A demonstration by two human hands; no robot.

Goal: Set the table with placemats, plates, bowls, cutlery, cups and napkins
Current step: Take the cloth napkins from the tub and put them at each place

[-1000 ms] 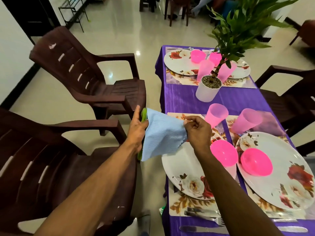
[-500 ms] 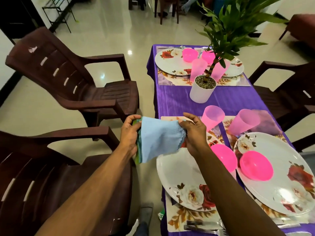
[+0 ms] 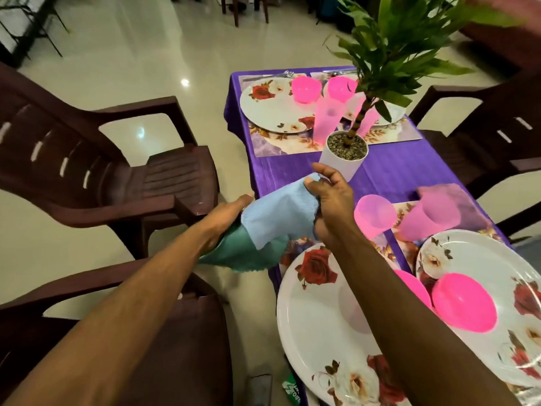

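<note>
1. Bare purple tablecloth [image 3: 392, 174] runs as a band across mid-table, between the far placemats [image 3: 272, 145] and the near settings; the white plant pot [image 3: 342, 159] stands in that band, left of centre.
2. Plant leaves [image 3: 404, 45] overhang the far settings and block a high approach there.
3. 2 pink cups [image 3: 373, 213] [image 3: 430, 218] stand just past the near plates [image 3: 319, 326] [image 3: 480, 285], narrow gap between them.
4. Near-left table edge: both hands [image 3: 225, 218] [image 3: 330, 206] and the cloths [image 3: 281, 218] occupy it.
5. Left of the table, open floor [image 3: 140, 71] lies beyond 2 brown chairs [image 3: 117, 177] [image 3: 164, 347]; another chair [image 3: 494, 136] flanks the right side.
</note>
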